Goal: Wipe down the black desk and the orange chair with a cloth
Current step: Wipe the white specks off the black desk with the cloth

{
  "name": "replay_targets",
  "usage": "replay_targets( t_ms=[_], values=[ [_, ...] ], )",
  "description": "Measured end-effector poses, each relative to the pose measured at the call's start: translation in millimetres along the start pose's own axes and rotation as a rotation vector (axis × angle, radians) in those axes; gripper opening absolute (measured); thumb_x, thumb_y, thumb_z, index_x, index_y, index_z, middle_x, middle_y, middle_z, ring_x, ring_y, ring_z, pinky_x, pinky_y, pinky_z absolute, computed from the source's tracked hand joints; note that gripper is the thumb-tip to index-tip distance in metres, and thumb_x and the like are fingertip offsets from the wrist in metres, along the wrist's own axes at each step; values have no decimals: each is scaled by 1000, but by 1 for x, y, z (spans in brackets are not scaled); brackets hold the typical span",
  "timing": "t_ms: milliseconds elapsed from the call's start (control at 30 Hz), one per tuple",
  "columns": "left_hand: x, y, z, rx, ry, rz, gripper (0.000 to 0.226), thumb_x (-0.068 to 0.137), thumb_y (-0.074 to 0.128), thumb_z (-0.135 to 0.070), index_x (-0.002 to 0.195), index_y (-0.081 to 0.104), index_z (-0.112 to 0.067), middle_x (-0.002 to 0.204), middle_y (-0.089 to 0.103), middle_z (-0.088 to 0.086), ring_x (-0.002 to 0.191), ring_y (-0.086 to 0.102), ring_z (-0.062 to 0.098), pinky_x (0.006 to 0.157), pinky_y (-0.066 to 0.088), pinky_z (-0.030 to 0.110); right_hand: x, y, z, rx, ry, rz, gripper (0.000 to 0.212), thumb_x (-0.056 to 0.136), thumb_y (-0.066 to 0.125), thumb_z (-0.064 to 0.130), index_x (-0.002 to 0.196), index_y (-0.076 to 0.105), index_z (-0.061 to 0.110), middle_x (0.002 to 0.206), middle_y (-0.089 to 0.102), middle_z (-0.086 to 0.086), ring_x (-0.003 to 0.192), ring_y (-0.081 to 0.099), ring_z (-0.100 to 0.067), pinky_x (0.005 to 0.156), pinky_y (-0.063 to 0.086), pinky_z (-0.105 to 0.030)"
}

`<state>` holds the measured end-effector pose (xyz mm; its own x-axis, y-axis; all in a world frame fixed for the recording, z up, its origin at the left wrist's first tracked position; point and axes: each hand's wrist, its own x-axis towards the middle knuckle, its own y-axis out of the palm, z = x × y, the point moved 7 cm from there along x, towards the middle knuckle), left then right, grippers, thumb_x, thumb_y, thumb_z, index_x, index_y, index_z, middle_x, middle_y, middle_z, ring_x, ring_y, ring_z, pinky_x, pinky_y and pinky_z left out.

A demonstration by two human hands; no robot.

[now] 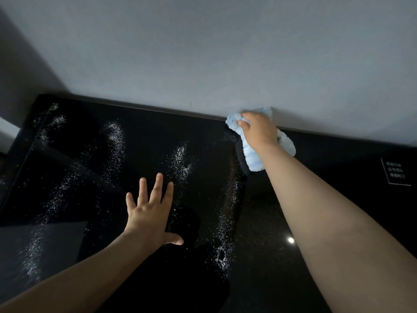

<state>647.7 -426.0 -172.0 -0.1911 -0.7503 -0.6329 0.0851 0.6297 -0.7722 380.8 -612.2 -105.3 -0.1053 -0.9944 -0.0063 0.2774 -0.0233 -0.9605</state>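
We are at the desk part of the job, and by our reckoning well short of the end. Our right hand [257,129] grips a bunched pale blue cloth [252,159], fingers curled round it, and presses it onto the black worktop [146,143] at the far edge, right against the grey wall [203,53]. Our left hand [150,213] is open, fingers spread and straight, over the near middle of the worktop; we cannot tell whether the palm touches it or hangs just above. White specks [180,159] lie in several streaks across the left and middle of the worktop, from the far left corner down to the near side, so that whole stretch looks unwiped. To the right of the cloth the surface looks dark and nearly free of specks, which suggests to us that this part is done, though glare and shadow make it hard to be sure. A small label [396,171] sits at the far right. The orange chair is not in view, so we judge it is yet to be wiped.
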Motion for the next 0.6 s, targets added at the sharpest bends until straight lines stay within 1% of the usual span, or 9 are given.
replay_targets(
  t_ms=[167,300,400,500,600],
  values=[
    [-1,-2,-1,8,-5,-2,142,56,63,-82,147,-27,-22,148,-43,7,140,-28,43,113,2,62,-9,2,-2,-1,-32,40,23,95,48,25,95,65,9,91,66,-9,88,59,-29,65,40,-33],
    [-3,-5,-2,26,-8,3,141,56,63,-83,148,-25,-22,150,-40,8,141,-25,43,113,4,62,-25,0,-3,5,-59,30,23,94,50,25,102,66,11,95,67,-9,90,59,-30,67,45,-36],
    [-5,-7,-3,34,-7,1,141,56,62,-83,148,-25,-21,151,-38,9,141,-24,43,114,6,62,-39,0,-3,-7,-67,21,22,94,51,24,99,66,10,93,67,-9,87,59,-30,64,46,-36],
    [-5,-7,-3,38,-5,4,141,56,62,-83,148,-25,-21,151,-39,9,142,-24,43,114,6,62,-55,-2,-2,14,-71,14,21,93,52,22,100,66,8,94,68,-11,89,60,-31,67,51,-42],
    [-5,-7,-3,36,0,1,141,56,63,-83,148,-25,-21,151,-39,9,142,-24,43,114,7,62,-70,-3,-2,34,-69,6,22,93,53,22,105,67,9,98,69,-11,92,62,-31,71,52,-44]
  ],
)
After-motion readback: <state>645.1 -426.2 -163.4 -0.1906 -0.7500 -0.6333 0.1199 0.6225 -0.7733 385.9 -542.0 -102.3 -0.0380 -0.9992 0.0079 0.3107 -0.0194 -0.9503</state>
